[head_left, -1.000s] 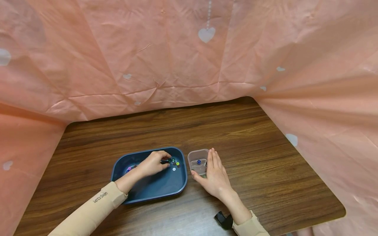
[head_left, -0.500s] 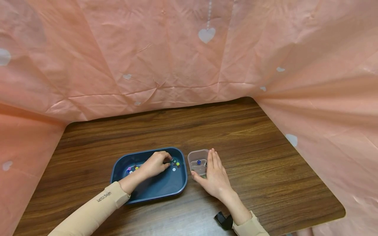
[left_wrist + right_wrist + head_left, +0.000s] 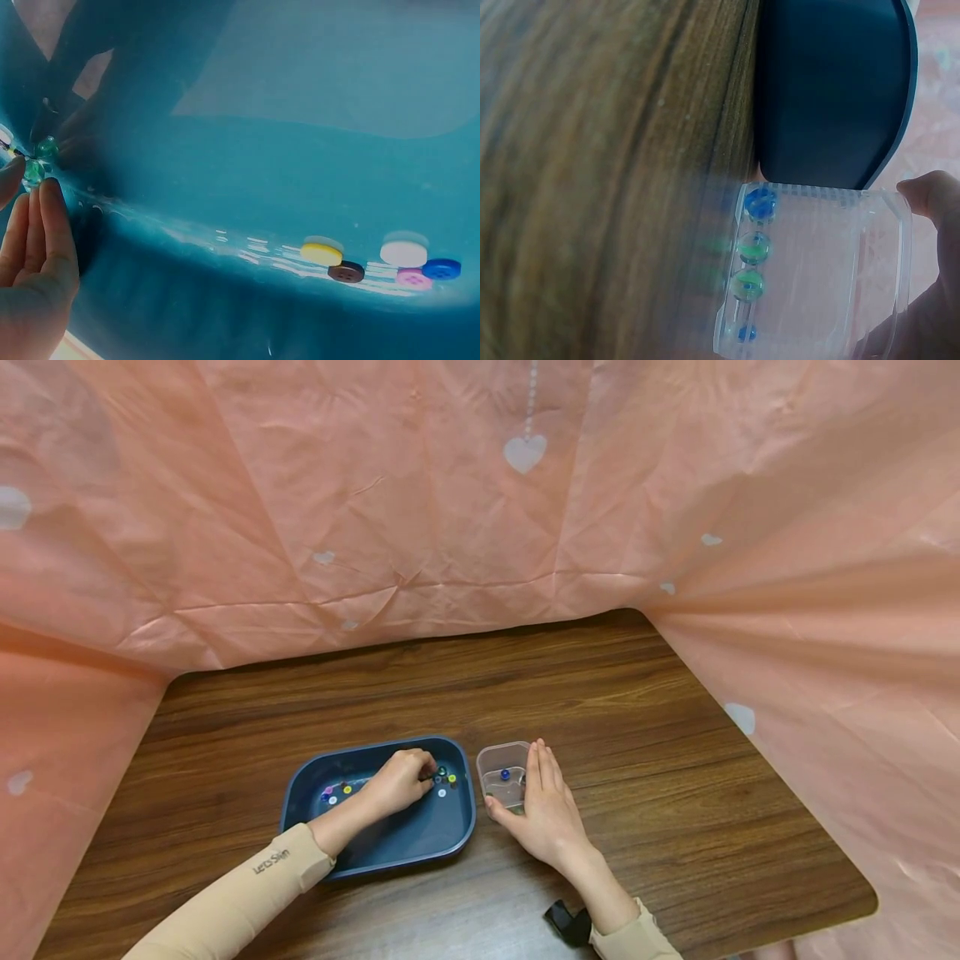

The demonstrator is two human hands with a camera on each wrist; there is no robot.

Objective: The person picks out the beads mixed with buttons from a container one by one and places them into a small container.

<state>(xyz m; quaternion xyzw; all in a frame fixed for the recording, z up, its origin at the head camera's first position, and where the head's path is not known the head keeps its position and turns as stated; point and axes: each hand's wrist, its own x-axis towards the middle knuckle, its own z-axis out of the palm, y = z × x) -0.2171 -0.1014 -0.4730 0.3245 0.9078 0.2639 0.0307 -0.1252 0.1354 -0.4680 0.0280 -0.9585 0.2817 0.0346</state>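
My left hand (image 3: 401, 781) reaches into the blue tray (image 3: 405, 860) with bent fingers. In the left wrist view, thumb and fingertips pinch a clear green marble (image 3: 34, 171). A second green marble (image 3: 48, 146) lies just beyond. Beside these fingertips are a yellow button (image 3: 452, 779) and a white button (image 3: 442, 792). My right hand (image 3: 547, 810) lies along the right side of a clear plastic container (image 3: 491, 750), fingers straight, thumb touching its near rim. Inside are a large blue marble (image 3: 760, 203), two green ones (image 3: 753, 247) and a smaller blue one (image 3: 747, 333).
At the tray's left end lie several buttons, among them a yellow one (image 3: 321, 253), a brown one (image 3: 346, 271) and a pink one (image 3: 414, 278). A black object (image 3: 567, 923) is beside the right wrist on the wooden table (image 3: 675, 777). Pink cloth (image 3: 420, 485) hangs behind.
My left hand has shifted slightly within the tray and its fingers have drawn closer together. More buttons at the tray's left end show now. The right hand and container have stayed put.
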